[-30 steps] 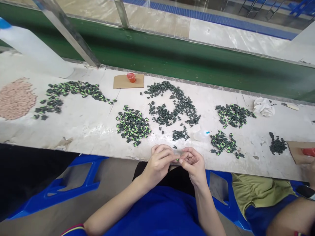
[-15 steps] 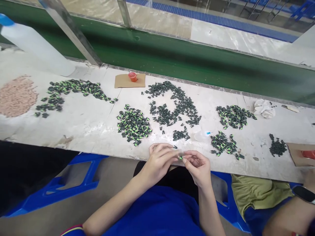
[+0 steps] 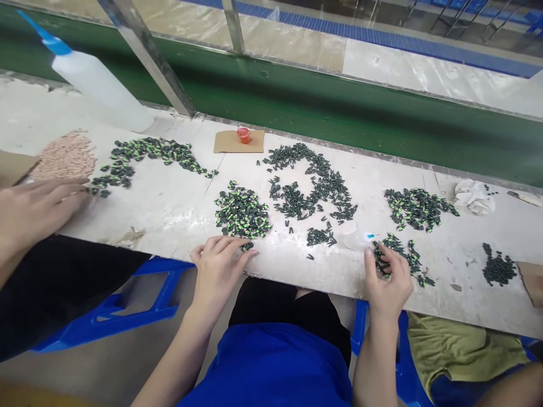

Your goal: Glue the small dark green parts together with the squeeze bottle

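Observation:
My left hand (image 3: pixel 218 263) rests at the table's front edge, thumb and forefinger closed round a small black-and-green piece (image 3: pixel 246 247). Just beyond it lies a dense pile of such black-and-green pieces (image 3: pixel 241 212). My right hand (image 3: pixel 389 277) is farther right, its thumb and fingers apart over the near side of another black-and-green pile (image 3: pixel 403 251). Nothing shows in its grasp, though the fingers cover part of that pile. Between my hands are a small heap of slim dark pieces (image 3: pixel 321 236) and a small translucent bottle with a blue tip (image 3: pixel 357 238).
Farther back lie a ring of dark pieces (image 3: pixel 318 164) and a red cup (image 3: pixel 244 134) on cardboard (image 3: pixel 223 142). A large white bottle (image 3: pixel 102 90) leans at back left. A co-worker's hand (image 3: pixel 46 209) is near a pinkish pile (image 3: pixel 68 155). A crumpled white cloth (image 3: pixel 474 196) lies right.
My hands were together at the table edge over a small green piece; they have parted, left hand to the left pile, right hand to the right pile. A co-worker's hand has appeared at left.

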Demonstrator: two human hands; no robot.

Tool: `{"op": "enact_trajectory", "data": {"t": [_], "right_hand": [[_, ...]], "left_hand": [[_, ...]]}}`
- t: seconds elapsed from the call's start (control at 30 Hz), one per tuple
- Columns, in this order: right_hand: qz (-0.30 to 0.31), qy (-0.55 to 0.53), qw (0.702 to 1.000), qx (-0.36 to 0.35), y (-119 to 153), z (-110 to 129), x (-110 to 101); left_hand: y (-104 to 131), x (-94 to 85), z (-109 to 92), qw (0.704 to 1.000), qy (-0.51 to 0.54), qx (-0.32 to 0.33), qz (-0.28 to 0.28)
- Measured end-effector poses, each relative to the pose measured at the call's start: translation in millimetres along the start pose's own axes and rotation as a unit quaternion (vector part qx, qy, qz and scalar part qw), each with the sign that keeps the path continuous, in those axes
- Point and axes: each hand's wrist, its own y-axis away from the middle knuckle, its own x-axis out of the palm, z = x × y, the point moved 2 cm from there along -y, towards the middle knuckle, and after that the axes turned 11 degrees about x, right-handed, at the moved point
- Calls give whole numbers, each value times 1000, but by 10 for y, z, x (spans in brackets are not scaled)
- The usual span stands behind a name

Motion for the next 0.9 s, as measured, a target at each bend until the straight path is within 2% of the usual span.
{"op": "enact_trajectory", "data": {"t": [0.13, 0.27, 0.4, 0.53, 0.63, 0.73, 0.8, 0.9], "right_hand": [[45, 5, 997, -59, -29, 86, 168], [64, -20, 997, -46, -73, 116, 294], [109, -135, 984, 46, -42, 136, 275], [161, -245, 945, 144, 54, 76, 209], [165, -312, 918, 179, 111, 13, 193], [172, -380, 879, 231, 161, 2, 219], [169, -397, 862, 265, 198, 44, 239], [163, -376, 865, 290, 258, 166, 258]], "left_hand": [[-8, 58, -49, 1000, 4, 8, -3], [-18, 99, -60, 1000, 18, 25, -3], [-25, 129, -116, 996, 67, 59, -1], [-65, 217, -247, 983, 152, 92, 35], [-94, 310, -347, 970, 205, 118, 65], [-81, 360, -405, 960, 232, 141, 65], [-50, 358, -419, 963, 229, 132, 54], [0, 326, -428, 971, 215, 88, 50]]}}
